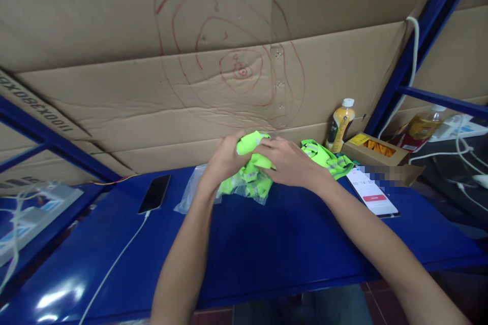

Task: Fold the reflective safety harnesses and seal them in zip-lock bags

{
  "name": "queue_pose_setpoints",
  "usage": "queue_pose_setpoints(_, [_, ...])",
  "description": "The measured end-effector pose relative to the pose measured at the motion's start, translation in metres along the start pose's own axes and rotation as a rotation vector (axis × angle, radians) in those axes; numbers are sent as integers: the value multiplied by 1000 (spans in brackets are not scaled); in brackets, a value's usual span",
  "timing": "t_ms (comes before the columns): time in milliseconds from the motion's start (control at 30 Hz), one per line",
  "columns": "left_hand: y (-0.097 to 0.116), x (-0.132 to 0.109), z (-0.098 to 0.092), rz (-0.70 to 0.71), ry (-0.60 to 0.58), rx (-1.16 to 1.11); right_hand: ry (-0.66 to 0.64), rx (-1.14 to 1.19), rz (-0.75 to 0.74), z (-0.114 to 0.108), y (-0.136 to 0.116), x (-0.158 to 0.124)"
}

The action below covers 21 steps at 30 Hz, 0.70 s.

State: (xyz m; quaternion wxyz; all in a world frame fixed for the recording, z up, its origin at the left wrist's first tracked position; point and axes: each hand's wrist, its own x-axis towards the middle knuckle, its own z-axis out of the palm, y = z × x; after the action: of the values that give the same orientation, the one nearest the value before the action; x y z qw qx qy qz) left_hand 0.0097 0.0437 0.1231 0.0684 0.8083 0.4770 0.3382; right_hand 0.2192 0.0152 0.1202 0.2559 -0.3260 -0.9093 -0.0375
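Both my hands meet over the back of a blue shelf top. My left hand is closed round a bunched neon green vest with grey reflective strips. My right hand grips the same bundle from the right, fingers curled over it. Under the hands lies a clear plastic bag with more neon green fabric in it. Another neon green vest lies loose just right of my right hand.
A dark phone on a white cable lies at the left; a lit phone at the right. A yellow drink bottle, a small cardboard box and cardboard walls stand behind. A power strip sits far left.
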Motion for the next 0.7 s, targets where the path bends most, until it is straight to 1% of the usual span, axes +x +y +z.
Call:
queue_pose_setpoints(100, [-1,0,-3,52,-94,-195,131,39,-75,10,7,3])
queue_pose_setpoints(167, [0,0,2,103,-181,-334,218,119,-68,15,8,5])
queue_pose_setpoints(233, [1,0,8,144,-260,-441,272,177,-22,19,6,6])
queue_pose_setpoints(300, [1,1,13,149,-284,-485,303,185,43,21,4,6])
queue_pose_setpoints(400, [-2,1,16,121,-282,-503,384,132,131,24,3,5])
queue_pose_setpoints(467, [-4,1,17,108,-283,-517,423,144,149,26,4,5])
queue_pose_setpoints(533, [-6,2,17,113,-278,-537,387,242,129,28,6,5])
queue_pose_setpoints(600, [-7,1,19,109,-286,-576,305,345,127,28,6,4])
queue_pose_setpoints(633, [-8,1,20,92,-295,-608,271,368,146,28,5,4])
queue_pose_setpoints(700, [-9,0,23,18,-319,-717,247,347,217,28,2,5])
